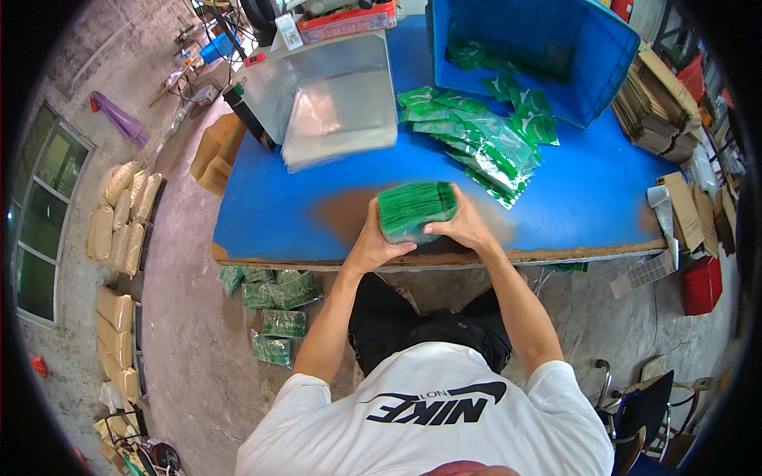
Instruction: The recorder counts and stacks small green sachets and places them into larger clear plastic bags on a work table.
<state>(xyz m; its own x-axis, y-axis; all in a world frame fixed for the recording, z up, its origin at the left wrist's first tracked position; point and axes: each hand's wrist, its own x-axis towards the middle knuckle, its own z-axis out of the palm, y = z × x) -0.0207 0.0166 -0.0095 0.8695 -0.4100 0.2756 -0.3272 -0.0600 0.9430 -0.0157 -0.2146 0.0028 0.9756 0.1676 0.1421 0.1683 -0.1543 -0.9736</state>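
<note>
Between my two hands, over the near edge of the blue table (294,218), is a thick stack of green packets (416,208) in what looks like a clear plastic bag. My left hand (376,240) wraps its left side, the thumb along the bottom. On the right side my right hand (462,224) grips it, its thumb on the lower front. Beyond it a loose heap of flat green packets (484,143) spills from a blue crate (587,87) tipped on its side. A pile of clear plastic bags (337,119) lies in a pale open box at the back left.
Bagged green bundles (282,324) lie on the floor left of my legs. Flattened cardboard (655,103) leans at the table's right, above a red bin (702,285). Filled tan sacks (119,214) are stacked along the left wall. A chair (647,412) stands at lower right.
</note>
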